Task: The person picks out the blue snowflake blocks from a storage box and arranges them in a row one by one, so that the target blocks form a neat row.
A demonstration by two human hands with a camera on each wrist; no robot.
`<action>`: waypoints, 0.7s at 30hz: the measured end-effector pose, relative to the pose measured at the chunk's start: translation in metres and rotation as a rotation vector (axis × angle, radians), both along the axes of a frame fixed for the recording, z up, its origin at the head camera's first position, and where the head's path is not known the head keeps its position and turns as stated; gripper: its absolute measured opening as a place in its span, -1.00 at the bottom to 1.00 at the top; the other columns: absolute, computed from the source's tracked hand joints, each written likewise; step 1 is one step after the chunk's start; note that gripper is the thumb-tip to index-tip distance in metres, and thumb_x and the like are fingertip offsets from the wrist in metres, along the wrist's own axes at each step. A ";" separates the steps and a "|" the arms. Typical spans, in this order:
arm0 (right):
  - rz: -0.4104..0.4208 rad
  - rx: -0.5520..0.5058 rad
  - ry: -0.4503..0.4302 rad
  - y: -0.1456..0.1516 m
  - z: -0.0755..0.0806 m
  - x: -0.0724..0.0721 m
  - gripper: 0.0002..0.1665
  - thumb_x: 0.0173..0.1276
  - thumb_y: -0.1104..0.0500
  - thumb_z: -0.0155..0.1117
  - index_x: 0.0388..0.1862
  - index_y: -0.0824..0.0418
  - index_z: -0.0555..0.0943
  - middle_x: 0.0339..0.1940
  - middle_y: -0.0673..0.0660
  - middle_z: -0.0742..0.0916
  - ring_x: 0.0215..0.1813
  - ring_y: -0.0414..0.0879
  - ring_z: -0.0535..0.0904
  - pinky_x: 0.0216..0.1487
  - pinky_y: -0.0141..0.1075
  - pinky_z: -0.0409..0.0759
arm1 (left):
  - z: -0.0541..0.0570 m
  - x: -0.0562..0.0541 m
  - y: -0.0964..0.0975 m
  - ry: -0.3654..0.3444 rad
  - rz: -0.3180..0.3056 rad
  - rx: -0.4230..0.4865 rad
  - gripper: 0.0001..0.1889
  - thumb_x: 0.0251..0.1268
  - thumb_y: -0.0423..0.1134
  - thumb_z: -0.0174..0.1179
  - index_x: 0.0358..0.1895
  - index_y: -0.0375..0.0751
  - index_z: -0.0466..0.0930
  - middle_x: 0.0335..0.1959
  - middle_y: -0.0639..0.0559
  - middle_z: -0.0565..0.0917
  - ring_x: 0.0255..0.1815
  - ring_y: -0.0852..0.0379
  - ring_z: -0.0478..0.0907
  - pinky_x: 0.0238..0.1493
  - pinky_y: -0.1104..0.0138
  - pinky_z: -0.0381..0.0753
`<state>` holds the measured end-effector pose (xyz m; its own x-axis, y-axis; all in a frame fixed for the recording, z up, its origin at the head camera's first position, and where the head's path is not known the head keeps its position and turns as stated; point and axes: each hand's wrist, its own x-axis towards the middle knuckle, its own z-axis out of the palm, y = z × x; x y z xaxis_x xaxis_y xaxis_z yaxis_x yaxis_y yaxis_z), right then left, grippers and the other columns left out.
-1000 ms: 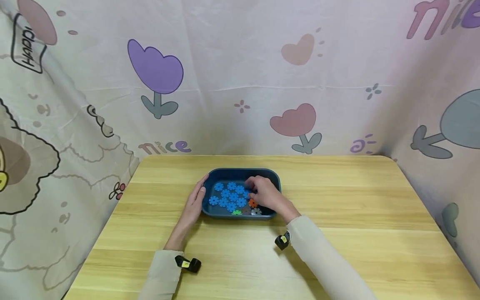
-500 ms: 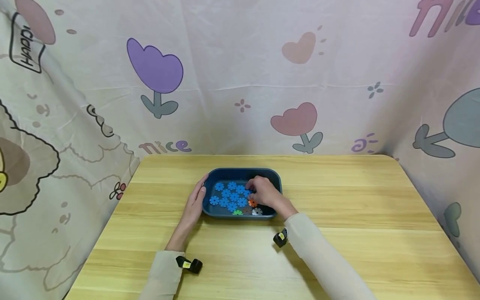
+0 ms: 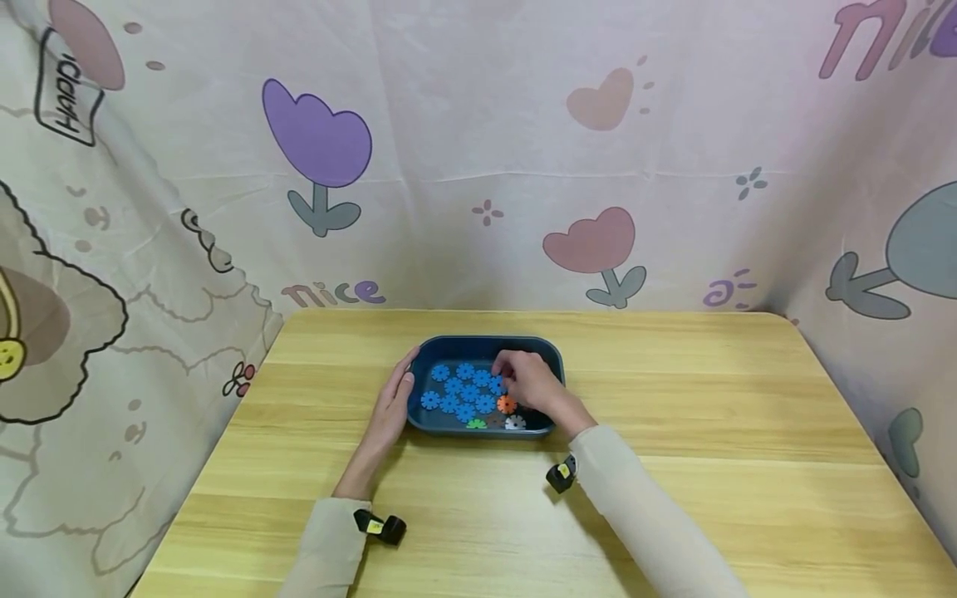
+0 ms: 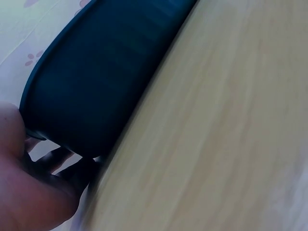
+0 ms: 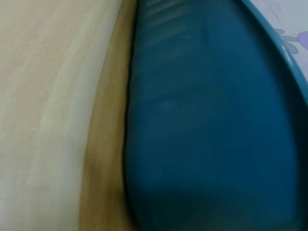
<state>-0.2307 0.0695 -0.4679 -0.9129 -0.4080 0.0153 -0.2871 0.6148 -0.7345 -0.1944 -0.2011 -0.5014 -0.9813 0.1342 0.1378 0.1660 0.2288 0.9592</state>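
Note:
A dark blue rectangular tray (image 3: 486, 431) stands on the table with several flat blue snowflake discs (image 3: 468, 393) spread inside. At its left end my left hand (image 3: 392, 405) rests along the outside, fingers stretched up the wall and thumb at the rim. The left wrist view has these fingers (image 4: 72, 171) against the tray's outer wall. My right hand (image 3: 532, 384) reaches over the right end with bent fingers, its fingertips right at a blue disc (image 3: 498, 385); I cannot tell whether they pinch it. In the right wrist view only the tray's outer wall (image 5: 207, 120) and table appear.
Near the tray's front right lie an orange disc (image 3: 507, 404), a green disc (image 3: 476, 423), a brown disc (image 3: 496, 421) and a grey-white disc (image 3: 515, 422). The pale wooden table (image 3: 673, 390) extends to both sides, with a printed cloth (image 3: 449, 166) hanging behind it.
My right fingertips have shifted slightly, so more of the blue disc beside them and the orange disc shows. My left hand keeps its place on the tray.

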 end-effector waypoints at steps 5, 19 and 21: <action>-0.009 -0.030 0.055 0.004 0.005 0.000 -0.80 0.50 0.41 0.19 -0.02 0.24 0.67 -0.25 0.07 0.69 -0.36 -0.11 0.56 -0.26 -0.26 0.64 | -0.001 0.001 0.001 0.002 0.005 -0.003 -0.49 0.77 -0.13 -0.32 0.64 -0.01 0.13 0.65 -0.03 0.13 0.67 -0.07 -0.05 0.61 -0.10 -0.09; -0.096 -0.290 0.060 0.029 0.030 0.019 -0.75 0.49 0.46 0.18 0.08 0.31 0.62 -0.13 0.22 0.67 -0.18 0.19 0.72 -0.20 -0.11 0.77 | 0.002 0.004 0.002 0.002 -0.004 0.019 -0.49 0.77 -0.15 -0.36 0.65 -0.04 0.10 0.66 -0.05 0.11 0.67 -0.07 -0.07 0.61 -0.09 -0.12; -0.108 -0.336 0.054 0.035 0.033 0.023 -0.74 0.49 0.47 0.17 0.09 0.35 0.60 -0.13 0.25 0.65 -0.20 0.22 0.74 -0.21 -0.05 0.77 | 0.002 0.005 0.001 0.003 -0.003 0.015 -0.49 0.77 -0.14 -0.35 0.65 -0.02 0.11 0.66 -0.03 0.12 0.67 -0.06 -0.06 0.61 -0.09 -0.11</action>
<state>-0.2076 0.1045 -0.4353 -0.9447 -0.2728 0.1817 -0.2776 0.3708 -0.8863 -0.1899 -0.1998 -0.4992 -0.9804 0.1354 0.1429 0.1698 0.2142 0.9619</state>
